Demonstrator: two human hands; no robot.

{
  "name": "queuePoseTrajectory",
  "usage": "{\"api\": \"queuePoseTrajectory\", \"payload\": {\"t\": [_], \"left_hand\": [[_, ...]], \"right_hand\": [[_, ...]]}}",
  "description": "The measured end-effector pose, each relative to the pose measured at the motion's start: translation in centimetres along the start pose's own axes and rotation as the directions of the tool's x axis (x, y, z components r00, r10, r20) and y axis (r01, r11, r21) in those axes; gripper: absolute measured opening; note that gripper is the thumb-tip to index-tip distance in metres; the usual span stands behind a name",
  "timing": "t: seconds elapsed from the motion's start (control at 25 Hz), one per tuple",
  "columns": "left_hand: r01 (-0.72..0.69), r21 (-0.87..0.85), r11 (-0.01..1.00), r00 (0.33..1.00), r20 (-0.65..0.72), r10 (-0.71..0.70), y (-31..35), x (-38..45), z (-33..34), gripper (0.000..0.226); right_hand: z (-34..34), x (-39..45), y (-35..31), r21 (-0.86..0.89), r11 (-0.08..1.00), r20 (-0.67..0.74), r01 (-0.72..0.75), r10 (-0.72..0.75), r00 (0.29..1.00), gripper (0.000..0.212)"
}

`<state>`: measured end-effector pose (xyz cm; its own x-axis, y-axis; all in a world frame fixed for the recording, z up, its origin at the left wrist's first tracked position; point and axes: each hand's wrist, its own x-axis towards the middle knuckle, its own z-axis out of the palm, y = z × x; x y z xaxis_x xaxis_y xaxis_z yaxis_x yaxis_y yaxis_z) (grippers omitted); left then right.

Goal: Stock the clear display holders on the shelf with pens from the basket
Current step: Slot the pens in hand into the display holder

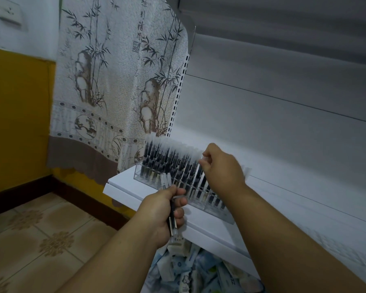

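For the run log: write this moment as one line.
left hand: holds spare pens | right hand: pinches pen at clear holder | shelf: holder mostly stocked

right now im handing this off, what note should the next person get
Left hand grips a few spare pens in front of the shelf.
Right hand pinches one pen at the clear holder.
Done: the holder's visible slots look mostly full.
Left: seat that pen, then place the spares. The basket can't be made out for certain.

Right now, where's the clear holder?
Head view, centre: the clear holder sits on the white shelf, right of the bamboo-print curtain, pens upright in it, beyond the left hand.
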<state>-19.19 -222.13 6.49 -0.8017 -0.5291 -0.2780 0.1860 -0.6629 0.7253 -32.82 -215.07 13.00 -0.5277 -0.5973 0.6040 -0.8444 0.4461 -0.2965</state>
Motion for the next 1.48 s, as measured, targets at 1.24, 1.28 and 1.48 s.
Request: {"api": "queuePoseTrajectory", "payload": {"t": [1.24, 1.28, 1.48], "left_hand": [[0.015, 0.044, 0.999, 0.998, 0.056, -0.018, -0.7, 0.0, 0.5, 0.032], [0.019, 0.041, 0.999, 0.998, 0.056, -0.021, -0.7, 0.0, 0.5, 0.032], [0.035, 0.034, 0.999, 0.998, 0.045, -0.036, -0.9, 0.2, 0.4, 0.031]], "right_hand": [[-3.3, -0.8, 1.1, 0.194, 0.981, -0.253, -0.004, 0.054, 0.966, 0.003], [-3.2, -0.7, 1.0, 0.195, 0.981, -0.247, 0.003, 0.046, 0.968, 0.003], [-3.4, -0.1, 0.8, 0.231, 0.973, -0.206, 0.018, 0.031, 0.978, 0.006]]}}
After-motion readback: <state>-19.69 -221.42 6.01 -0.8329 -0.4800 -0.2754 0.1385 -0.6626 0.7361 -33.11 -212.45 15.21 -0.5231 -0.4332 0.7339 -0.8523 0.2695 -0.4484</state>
